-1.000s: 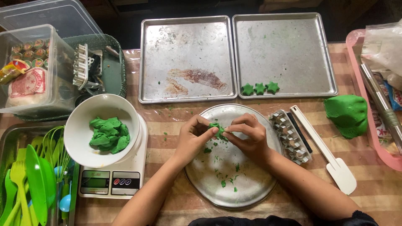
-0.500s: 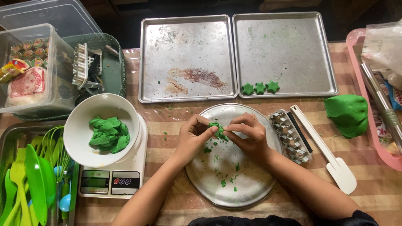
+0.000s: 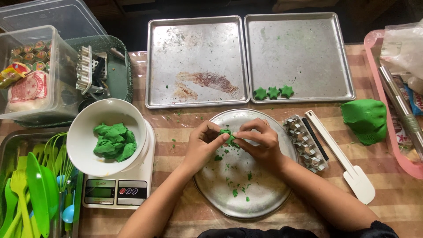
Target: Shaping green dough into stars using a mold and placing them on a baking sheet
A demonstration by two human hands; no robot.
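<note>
— Left hand [image 3: 203, 145] and right hand [image 3: 260, 142] meet over the round metal plate [image 3: 264, 198], both nearly closed, fingertips pinching one small green dough piece [image 3: 228, 136] between them. How do you think it handles?

— Soft and very light, I'd judge. It sits above the plate's upper half, just off the surface, and green crumbs [image 3: 235, 187] lie scattered below it, so it seems to shed bits when worked.

— So a hard squeeze would spoil it?

— Likely. It looks pliable like the dough scraps [image 3: 113, 142] in the white bowl [image 3: 83, 132] on the scale [image 3: 115, 193]. Pressure from the fingertips would dent it or smear the edges. Best held by its rim with light pinches from both sides, as now.

— And the finished ones?

— Three green stars [image 3: 273, 92] rest in a row on the right baking tray [image 3: 304, 48], near its front edge. Their points look thin, probably fragile; I'd lift such a piece from beneath, not by a tip.

— Sticky?

— Perhaps slightly. I cannot tell for certain.
</note>
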